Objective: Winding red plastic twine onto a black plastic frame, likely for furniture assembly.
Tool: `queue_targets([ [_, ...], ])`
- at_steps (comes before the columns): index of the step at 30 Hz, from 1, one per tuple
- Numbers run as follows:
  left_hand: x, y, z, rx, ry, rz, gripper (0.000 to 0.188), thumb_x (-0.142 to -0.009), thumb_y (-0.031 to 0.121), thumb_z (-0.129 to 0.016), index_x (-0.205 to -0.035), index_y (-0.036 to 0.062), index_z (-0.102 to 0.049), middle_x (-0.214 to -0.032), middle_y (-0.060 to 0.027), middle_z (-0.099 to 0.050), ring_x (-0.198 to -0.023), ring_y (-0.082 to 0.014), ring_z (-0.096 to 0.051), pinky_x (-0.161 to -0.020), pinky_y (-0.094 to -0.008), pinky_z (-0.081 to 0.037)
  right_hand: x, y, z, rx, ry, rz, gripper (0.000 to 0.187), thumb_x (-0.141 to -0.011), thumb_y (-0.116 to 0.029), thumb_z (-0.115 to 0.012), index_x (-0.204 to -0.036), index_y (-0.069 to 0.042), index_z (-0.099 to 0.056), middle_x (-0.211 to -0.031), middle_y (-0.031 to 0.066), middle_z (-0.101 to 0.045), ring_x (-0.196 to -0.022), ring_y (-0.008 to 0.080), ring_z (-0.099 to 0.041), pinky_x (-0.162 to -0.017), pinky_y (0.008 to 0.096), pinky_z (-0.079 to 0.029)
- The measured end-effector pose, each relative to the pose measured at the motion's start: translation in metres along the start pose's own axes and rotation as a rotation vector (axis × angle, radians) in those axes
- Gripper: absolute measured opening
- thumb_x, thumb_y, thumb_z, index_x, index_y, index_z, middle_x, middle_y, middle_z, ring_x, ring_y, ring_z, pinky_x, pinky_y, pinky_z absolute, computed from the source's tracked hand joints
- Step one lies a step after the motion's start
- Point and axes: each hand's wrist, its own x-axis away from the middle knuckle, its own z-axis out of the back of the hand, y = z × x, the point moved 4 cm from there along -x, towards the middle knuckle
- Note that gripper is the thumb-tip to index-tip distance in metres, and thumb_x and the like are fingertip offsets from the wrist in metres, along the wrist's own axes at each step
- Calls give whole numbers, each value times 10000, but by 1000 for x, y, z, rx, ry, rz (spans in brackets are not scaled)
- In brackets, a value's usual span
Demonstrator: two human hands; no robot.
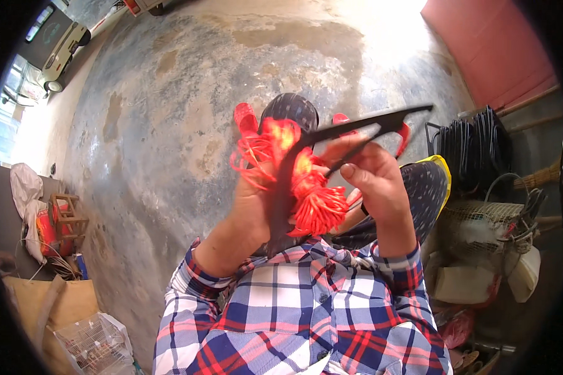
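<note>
A bundle of bright red cord [322, 209], gathered at the middle with looped ends, is held in front of my chest. My left hand [253, 209] is closed around its left side, its fingers mostly hidden behind the cord. Across the bundle lies a flat black angular frame [356, 128], one bar reaching up to the right and another down toward my shirt. My right hand [378, 181] pinches a thin black bar of this frame between thumb and fingers. The frame is slightly blurred.
Below my hands are my dark patterned trouser legs [425, 194] and a red shoe [245, 117] on the worn concrete floor [169, 125]. To the right stand a stack of black frames [475, 147] and a wire basket [481, 219]. At left are a small wooden stool [65, 215] and a white wire cage [94, 344].
</note>
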Motion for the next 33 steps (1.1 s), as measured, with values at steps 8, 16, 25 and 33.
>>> queue_targets([
  [8,3,32,49,-169,47,-52,602,-906,468,-606,-1310,31,-523,-1113,-182,-629,-896,-280,-630,-750,-424,-531,78,-91,-93,-149,-1217,379,286,-997,-101,-457,-1053,95,-658,-1162,309,-612,-1128,404,-609,-863,436,-504],
  [16,2,30,38,-71,36,-21,577,-914,420,-620,-1331,37,-510,-1213,-225,-607,-1020,-351,-644,-883,-485,-547,96,-90,-71,-118,-1109,265,342,-1014,-168,-432,-1128,45,-674,-1251,205,-618,-1101,364,-611,-859,412,-496],
  [25,1,26,38,-87,141,-40,547,-912,408,-628,-1298,30,-538,-1201,-211,-616,-1021,-349,-643,-891,-476,-552,80,-96,-83,-171,-1301,290,328,-976,-213,-427,-970,-5,-681,-1120,138,-646,-799,286,-596,-680,389,-477],
  [33,6,28,51,-97,162,-37,579,-902,451,-625,-1288,28,-541,-1186,-206,-618,-999,-333,-645,-858,-466,-560,82,-85,-96,-514,-1203,170,365,-1002,-293,-427,-1037,-21,-669,-1085,139,-636,-792,296,-599,-652,393,-470],
])
